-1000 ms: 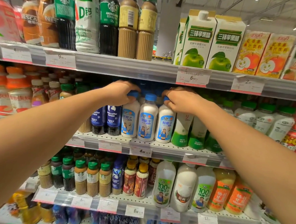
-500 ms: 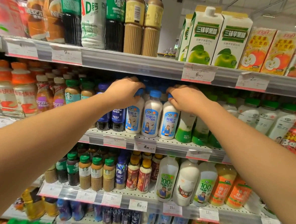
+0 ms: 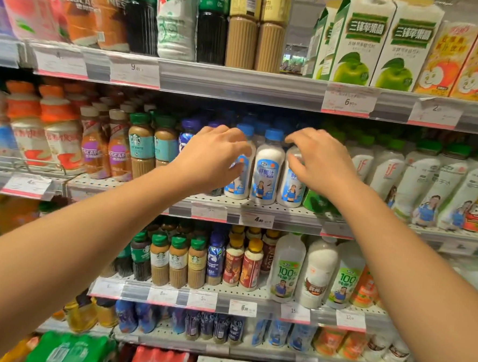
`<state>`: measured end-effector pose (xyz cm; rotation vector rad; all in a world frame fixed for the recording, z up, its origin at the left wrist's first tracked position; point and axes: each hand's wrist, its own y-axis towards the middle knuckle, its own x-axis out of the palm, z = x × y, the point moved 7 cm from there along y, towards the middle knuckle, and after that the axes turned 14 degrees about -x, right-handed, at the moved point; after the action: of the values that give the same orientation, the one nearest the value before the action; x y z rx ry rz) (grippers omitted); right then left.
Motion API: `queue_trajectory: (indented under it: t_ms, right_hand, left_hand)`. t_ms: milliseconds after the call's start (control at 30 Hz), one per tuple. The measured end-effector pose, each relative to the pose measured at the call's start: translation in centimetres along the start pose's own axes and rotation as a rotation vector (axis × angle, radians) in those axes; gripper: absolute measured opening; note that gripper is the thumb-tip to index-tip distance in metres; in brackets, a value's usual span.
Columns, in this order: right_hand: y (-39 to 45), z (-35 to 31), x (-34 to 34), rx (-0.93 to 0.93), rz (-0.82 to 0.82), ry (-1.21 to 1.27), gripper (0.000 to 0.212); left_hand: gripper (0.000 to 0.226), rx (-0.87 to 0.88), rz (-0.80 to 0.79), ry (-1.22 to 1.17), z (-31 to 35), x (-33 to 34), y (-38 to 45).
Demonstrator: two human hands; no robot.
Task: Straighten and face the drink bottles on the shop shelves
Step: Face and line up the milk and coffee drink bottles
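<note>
Three white bottles with blue caps and blue labels stand side by side at the front of the middle shelf (image 3: 258, 207). The centre bottle (image 3: 268, 168) faces forward and is fully visible. My left hand (image 3: 214, 154) hovers in front of the left bottle (image 3: 239, 178), fingers loosely curled over its shoulder, with the cap showing above them. My right hand (image 3: 320, 160) is in front of the right bottle (image 3: 290, 186), its fingers spread and bent, hiding that cap. Neither hand plainly grips a bottle.
Coffee bottles (image 3: 140, 147) stand to the left and white green-capped bottles (image 3: 417, 180) to the right. Juice cartons (image 3: 358, 42) line the top shelf. Lower shelves hold more coffee and coconut drinks (image 3: 285, 267). Price tags (image 3: 256, 219) run along the shelf edges.
Both hands have come off the blue caps they were gripping and dropped lower, nearer to me. The view has moved closer to the shelves.
</note>
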<state>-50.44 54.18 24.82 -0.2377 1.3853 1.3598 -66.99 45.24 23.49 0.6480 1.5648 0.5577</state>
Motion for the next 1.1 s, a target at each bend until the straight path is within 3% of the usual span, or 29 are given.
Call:
queue_trajectory:
  t_ms: [100, 200, 500, 867, 1100]
  right_hand:
    - [-1.8, -1.4, -0.6, 0.011, 0.075, 0.059, 0.028]
    - [-3.0, -3.0, -0.7, 0.02, 0.063, 0.145, 0.031]
    - [-6.5, -8.8, 1.9, -0.118, -0.32, 0.476, 0.025]
    - [-10.7, -16.4, 4.5, -0.202, -0.451, 0.641, 0.026]
    - [-12.9, -21.1, 7.0, -0.259, -0.603, 0.673, 0.029]
  left_hand:
    - [0.024, -0.034, -0.058, -0.092, 0.2, -0.4, -2.1]
    - [0.02, -0.093, -0.15, -0.136, 0.1, -0.2, -4.2]
    - [0.016, -0.282, -0.414, -0.126, 0.5, -0.5, -11.0]
    - [0.025, -0.445, -0.749, -0.039, 1.5, -0.2, -22.4]
    - [0.032, -0.55, -0.978, -0.048, -1.1, 1.2, -28.8]
